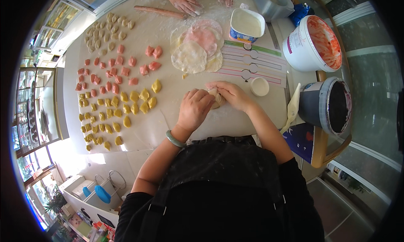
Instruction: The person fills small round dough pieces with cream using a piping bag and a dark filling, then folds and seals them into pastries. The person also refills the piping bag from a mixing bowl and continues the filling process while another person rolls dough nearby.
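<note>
Just in front of my apron, a pale, folded piece of dough (217, 100) is held between my hands at the table's near side. My left hand (193, 108), with a green bangle on its wrist, pinches it from the left. From the right, the fingers of my right hand (233, 95) wrap over its top and partly hide it. Past my hands lies an overlapping stack of thin dough rounds, a cream one (189, 57) in front and a pink one (203, 35) behind. A white fluted paper cup (260, 86) sits right of my right hand.
Rows of small yellow (134, 96), pink (125, 71) and pale dough pieces (106, 37) cover the left. A rolling pin (159, 12) lies near another person's floury hand (186, 3). Rightward are a flour tub (247, 22), striped sheet (262, 63), white bucket (298, 49), dark bucket (311, 98) and piping bag (293, 108).
</note>
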`<state>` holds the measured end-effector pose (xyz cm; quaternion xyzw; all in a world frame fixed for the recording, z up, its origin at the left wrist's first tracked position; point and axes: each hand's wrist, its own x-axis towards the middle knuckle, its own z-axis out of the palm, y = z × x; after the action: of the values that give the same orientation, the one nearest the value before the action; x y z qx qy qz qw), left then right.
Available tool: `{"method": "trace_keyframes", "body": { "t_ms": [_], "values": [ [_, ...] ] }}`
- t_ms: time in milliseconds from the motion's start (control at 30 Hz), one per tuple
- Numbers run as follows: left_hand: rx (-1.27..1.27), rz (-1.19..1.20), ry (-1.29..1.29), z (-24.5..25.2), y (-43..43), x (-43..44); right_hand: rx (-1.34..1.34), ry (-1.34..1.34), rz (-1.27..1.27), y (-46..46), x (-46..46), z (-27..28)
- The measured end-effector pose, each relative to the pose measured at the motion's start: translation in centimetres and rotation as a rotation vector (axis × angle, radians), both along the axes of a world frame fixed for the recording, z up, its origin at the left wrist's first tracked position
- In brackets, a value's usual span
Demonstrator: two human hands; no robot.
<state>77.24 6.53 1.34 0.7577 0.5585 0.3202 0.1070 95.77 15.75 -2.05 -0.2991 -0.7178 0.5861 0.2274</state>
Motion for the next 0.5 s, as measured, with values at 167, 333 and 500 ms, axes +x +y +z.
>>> {"method": "trace_keyframes", "body": {
  "t_ms": [167, 333, 500],
  "values": [
    [-0.014, 0.008, -0.011, -0.1, 0.0, 0.0, 0.037, -0.111, -0.026, 0.1, 1.8, 0.1],
    [-0.025, 0.001, -0.018, -0.1, 0.1, 0.2, -0.044, -0.059, -0.137, -1.6, 3.1, 0.6],
    [-0.056, 0.026, -0.06, 0.4, 0.2, 0.6, 0.185, 0.06, -0.277, -3.1, 2.6, 1.0]
  ]
}}
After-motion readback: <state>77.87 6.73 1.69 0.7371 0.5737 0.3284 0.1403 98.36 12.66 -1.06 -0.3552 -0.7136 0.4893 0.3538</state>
